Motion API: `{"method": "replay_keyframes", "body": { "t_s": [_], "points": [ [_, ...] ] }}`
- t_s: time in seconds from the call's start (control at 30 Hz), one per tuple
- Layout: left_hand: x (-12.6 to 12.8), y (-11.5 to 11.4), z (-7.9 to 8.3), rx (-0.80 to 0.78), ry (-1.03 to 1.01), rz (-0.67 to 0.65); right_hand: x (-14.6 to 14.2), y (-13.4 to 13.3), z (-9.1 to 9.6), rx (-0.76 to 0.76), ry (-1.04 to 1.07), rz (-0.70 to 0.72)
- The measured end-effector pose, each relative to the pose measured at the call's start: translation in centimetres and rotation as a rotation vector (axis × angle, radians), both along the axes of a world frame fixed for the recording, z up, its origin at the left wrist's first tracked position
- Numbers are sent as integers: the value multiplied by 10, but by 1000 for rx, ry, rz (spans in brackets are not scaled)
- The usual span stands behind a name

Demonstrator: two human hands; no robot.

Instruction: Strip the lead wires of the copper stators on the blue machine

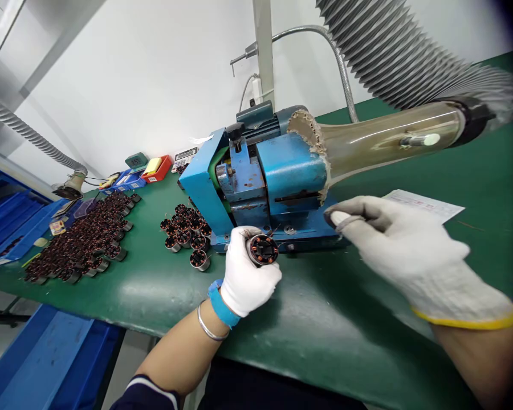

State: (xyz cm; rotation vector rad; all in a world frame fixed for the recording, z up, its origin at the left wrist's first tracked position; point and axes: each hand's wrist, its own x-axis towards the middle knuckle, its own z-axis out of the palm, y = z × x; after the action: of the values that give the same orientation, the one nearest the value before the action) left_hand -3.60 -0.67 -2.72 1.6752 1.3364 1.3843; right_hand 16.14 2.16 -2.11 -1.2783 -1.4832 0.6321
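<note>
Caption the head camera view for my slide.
Gloved left hand holds a wound motor stator in front of a blue machine.

A white wall (132,74) rises behind the green-topped bench (346,341); blue storage bins (12,216) stand along its left side, above a pale grey floor (0,336).

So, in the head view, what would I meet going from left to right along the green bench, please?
Blue plastic bin → large heap of wound stators → smaller group of wound stators → blue bench machine → sheet of paper
</note>
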Motion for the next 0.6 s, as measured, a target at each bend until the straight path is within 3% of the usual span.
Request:
{"method": "replay_keyframes", "body": {
  "t_s": [0.07, 0.13, 0.2, 0.27, 0.37, 0.43, 0.53, 0.6],
  "points": [
    [1, -1, 0, -4, -6, 4, -1, -2, 1, -69, 3, 84],
    [3, -2, 0, -1, 4, -18, -10, -7, 2, -9, -20, 253],
    [5, -3, -1, 22, 11, -39, -19, -11, 1, 25, -8, 325],
    [7, -4, -1, 59, 1, -42, -22, -9, -3, -63, 87, 305],
    [9, -5, -2, 128, -5, -21, -14, 0, -9, -220, 440, 189],
    [9, -5, -4, 186, 18, 4, -12, 2, -12, -278, 605, 184],
    [11, -5, -10, 269, 84, 2, -21, -4, -12, -334, 461, 367],
    [12, -5, -13, 321, 133, -42, -28, -8, -12, -252, 315, 359]
  ]
}}
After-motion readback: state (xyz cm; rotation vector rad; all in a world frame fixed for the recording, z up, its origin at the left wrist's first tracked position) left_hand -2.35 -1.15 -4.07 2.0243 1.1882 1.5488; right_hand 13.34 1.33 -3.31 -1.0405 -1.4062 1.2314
